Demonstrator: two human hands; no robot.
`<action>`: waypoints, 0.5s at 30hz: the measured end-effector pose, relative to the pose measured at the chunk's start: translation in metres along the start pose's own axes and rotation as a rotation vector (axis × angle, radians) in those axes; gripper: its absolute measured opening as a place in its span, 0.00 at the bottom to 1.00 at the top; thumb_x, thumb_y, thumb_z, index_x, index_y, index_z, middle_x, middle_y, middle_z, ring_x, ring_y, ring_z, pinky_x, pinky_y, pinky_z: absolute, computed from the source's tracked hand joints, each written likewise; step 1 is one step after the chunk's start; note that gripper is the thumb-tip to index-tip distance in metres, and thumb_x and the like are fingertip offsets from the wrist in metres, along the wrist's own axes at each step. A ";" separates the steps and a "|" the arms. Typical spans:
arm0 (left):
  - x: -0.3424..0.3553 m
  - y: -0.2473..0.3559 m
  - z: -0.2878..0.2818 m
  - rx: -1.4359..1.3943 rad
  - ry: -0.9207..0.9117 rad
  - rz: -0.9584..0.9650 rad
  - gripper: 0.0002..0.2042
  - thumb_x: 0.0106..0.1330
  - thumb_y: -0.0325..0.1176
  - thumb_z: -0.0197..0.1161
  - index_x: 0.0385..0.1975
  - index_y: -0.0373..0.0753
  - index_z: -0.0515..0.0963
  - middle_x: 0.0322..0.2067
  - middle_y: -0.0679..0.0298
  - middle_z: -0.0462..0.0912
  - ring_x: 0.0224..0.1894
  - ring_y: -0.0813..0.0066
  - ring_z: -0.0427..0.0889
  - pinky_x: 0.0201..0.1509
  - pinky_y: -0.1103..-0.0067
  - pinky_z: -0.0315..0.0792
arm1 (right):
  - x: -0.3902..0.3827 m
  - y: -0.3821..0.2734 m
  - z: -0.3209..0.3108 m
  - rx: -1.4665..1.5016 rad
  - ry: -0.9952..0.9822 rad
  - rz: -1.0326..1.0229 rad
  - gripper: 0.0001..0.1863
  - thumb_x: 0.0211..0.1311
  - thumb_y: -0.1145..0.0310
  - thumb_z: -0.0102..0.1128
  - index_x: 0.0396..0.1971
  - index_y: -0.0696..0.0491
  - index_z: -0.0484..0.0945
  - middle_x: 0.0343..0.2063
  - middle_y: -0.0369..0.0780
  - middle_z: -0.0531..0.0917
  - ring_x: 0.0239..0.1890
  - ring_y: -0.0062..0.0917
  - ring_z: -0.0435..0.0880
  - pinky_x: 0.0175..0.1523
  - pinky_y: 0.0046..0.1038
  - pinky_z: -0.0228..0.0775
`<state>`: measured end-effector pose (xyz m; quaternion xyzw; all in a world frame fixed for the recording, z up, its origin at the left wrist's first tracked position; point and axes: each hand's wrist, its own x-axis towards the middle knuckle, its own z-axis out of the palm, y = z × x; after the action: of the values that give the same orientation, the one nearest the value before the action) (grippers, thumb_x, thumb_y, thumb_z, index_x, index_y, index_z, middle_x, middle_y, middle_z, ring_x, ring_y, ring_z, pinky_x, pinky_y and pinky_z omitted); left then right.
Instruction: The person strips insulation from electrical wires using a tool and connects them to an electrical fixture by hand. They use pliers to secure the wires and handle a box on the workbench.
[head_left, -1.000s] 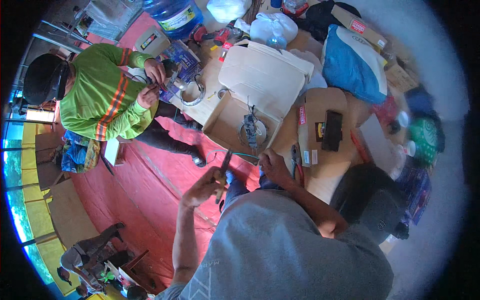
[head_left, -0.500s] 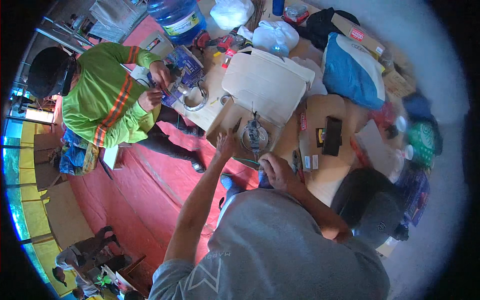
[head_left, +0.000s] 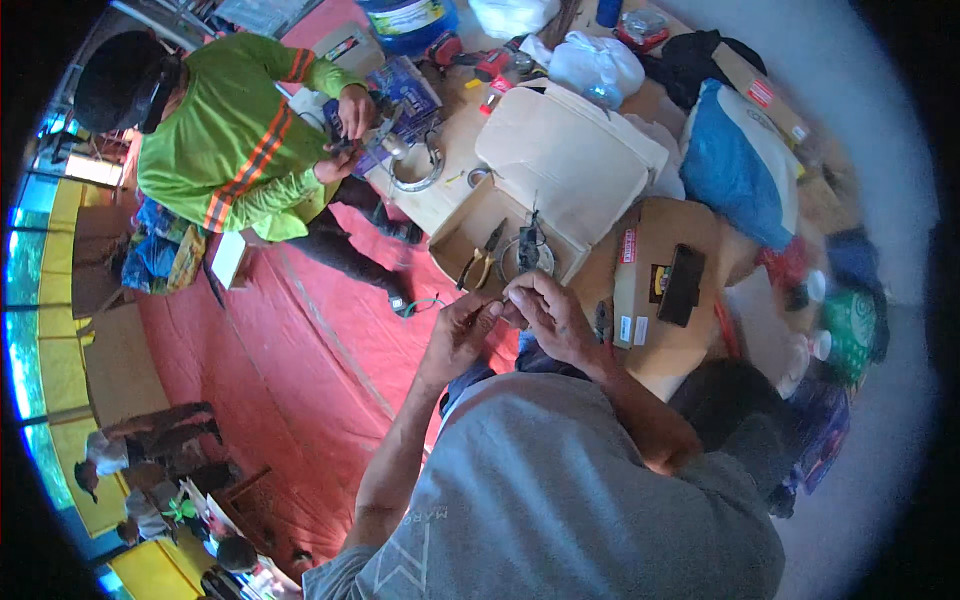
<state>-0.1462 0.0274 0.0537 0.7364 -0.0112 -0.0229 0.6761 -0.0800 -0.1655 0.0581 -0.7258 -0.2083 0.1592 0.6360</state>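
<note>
My left hand (head_left: 462, 336) and my right hand (head_left: 550, 318) meet in front of an open cardboard box (head_left: 452, 236). The fingertips of both are pinched together on a thin green wire (head_left: 428, 301). One end of it curves out to the left past my left hand; the stretch between the fingers is mostly hidden. Inside the box lie pliers with yellow-orange handles (head_left: 478, 266). Beside them sits a round metal ring fixture (head_left: 511, 259) with a dark block-like part (head_left: 528, 246) and thin leads across it.
A co-worker in a green sleeve (head_left: 262, 190) handles another ring fixture (head_left: 418, 180) at the left. Right of the box, a dark phone-like slab (head_left: 682, 285) lies on a cardboard piece (head_left: 640, 258). Behind are a red drill (head_left: 492, 66) and a blue water jug (head_left: 410, 25).
My left hand has left the pliers in the box and come back to meet my right hand at the wire. The whole view has shifted slightly.
</note>
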 end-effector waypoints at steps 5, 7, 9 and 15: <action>0.000 0.023 0.000 0.080 0.125 -0.037 0.09 0.78 0.27 0.59 0.51 0.32 0.82 0.37 0.63 0.85 0.41 0.79 0.80 0.49 0.78 0.74 | 0.014 -0.013 -0.019 -0.125 -0.141 -0.242 0.07 0.75 0.69 0.61 0.42 0.57 0.77 0.26 0.38 0.80 0.25 0.21 0.81 0.31 0.28 0.73; -0.004 0.023 0.001 0.081 0.078 -0.026 0.08 0.78 0.26 0.60 0.50 0.33 0.83 0.33 0.70 0.79 0.35 0.85 0.75 0.39 0.84 0.70 | 0.012 -0.011 -0.022 -0.139 -0.172 -0.271 0.06 0.73 0.70 0.62 0.41 0.56 0.77 0.25 0.39 0.79 0.24 0.24 0.80 0.31 0.30 0.72; -0.008 0.018 -0.002 0.089 0.057 -0.068 0.08 0.77 0.26 0.60 0.49 0.33 0.83 0.33 0.67 0.81 0.35 0.83 0.76 0.39 0.81 0.72 | 0.006 -0.011 -0.020 -0.201 -0.179 -0.215 0.07 0.73 0.69 0.62 0.40 0.57 0.76 0.25 0.41 0.79 0.25 0.31 0.81 0.33 0.34 0.73; -0.007 0.025 0.008 -0.059 -0.060 -0.111 0.07 0.77 0.25 0.61 0.47 0.32 0.84 0.35 0.67 0.83 0.36 0.83 0.76 0.40 0.81 0.72 | -0.003 -0.012 -0.037 -0.273 -0.184 -0.348 0.05 0.76 0.71 0.55 0.41 0.57 0.75 0.28 0.46 0.79 0.27 0.35 0.82 0.35 0.35 0.74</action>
<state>-0.1530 0.0177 0.0780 0.7146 0.0100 -0.0829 0.6945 -0.0652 -0.1976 0.0755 -0.7407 -0.4072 0.0831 0.5279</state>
